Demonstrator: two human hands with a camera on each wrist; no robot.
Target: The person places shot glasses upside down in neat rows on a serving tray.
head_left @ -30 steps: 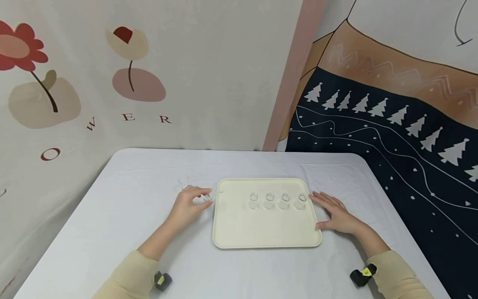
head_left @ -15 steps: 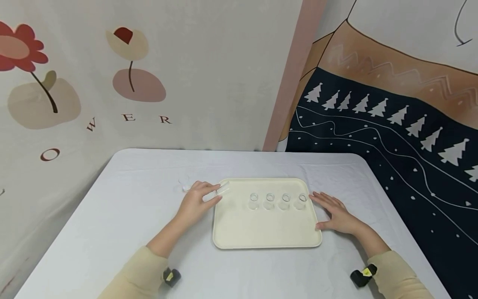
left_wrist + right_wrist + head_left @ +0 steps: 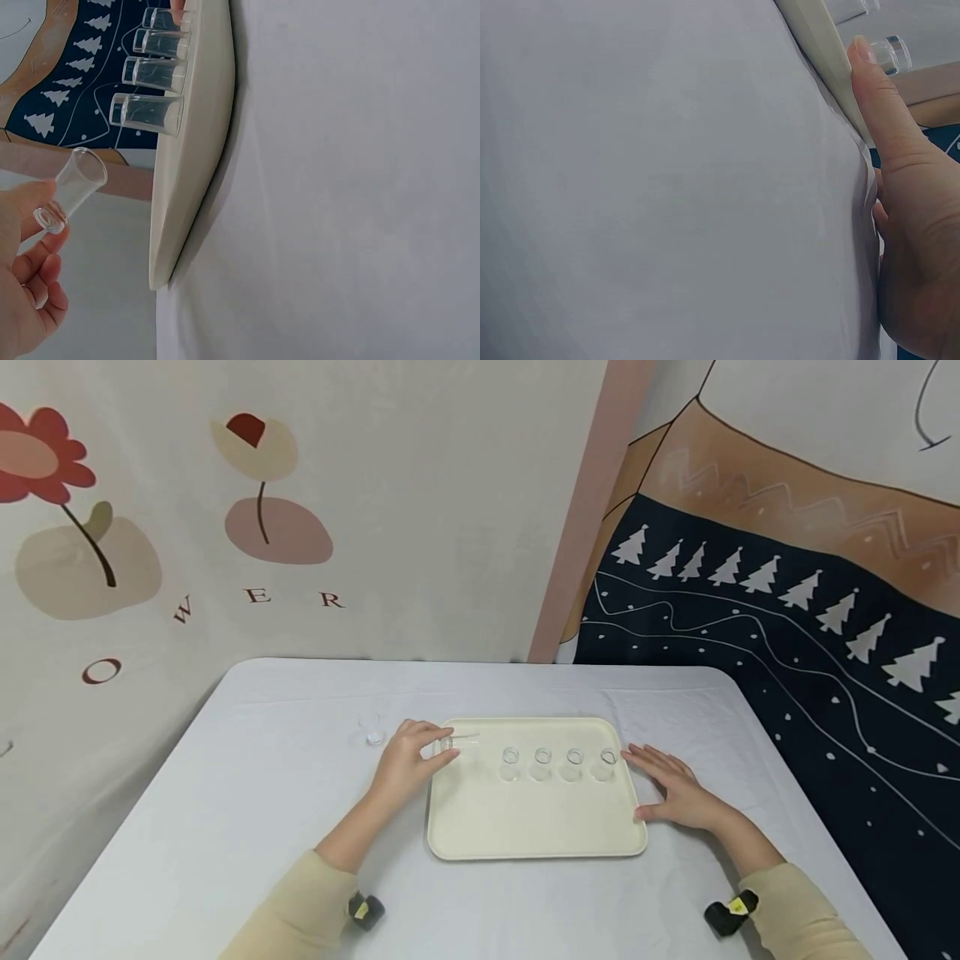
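Note:
My left hand (image 3: pixel 401 767) pinches a small clear shot glass (image 3: pixel 79 180) near its base, between thumb and fingers. That glass is tipped on its side over the left end of a cream tray (image 3: pixel 525 827), its mouth pointing to the right in the head view. Several matching shot glasses (image 3: pixel 542 766) stand upright in a row on the tray's right half. My right hand (image 3: pixel 678 795) rests at the tray's right rim, fingers spread and thumb on the edge. In the right wrist view, a standing glass (image 3: pixel 894 56) shows just past the thumb.
Another clear, glass-like thing (image 3: pixel 373 737) is on the white tablecloth (image 3: pixel 225 827) left of the tray, behind my left hand. A printed curtain (image 3: pixel 450 527) hangs behind the table's far edge, with a dark tree-patterned cloth (image 3: pixel 712 610) at the right.
My left hand has moved right with the shot glass, from beside the tray to over its left end. The glass has turned to lie nearly level. My right hand has stayed put.

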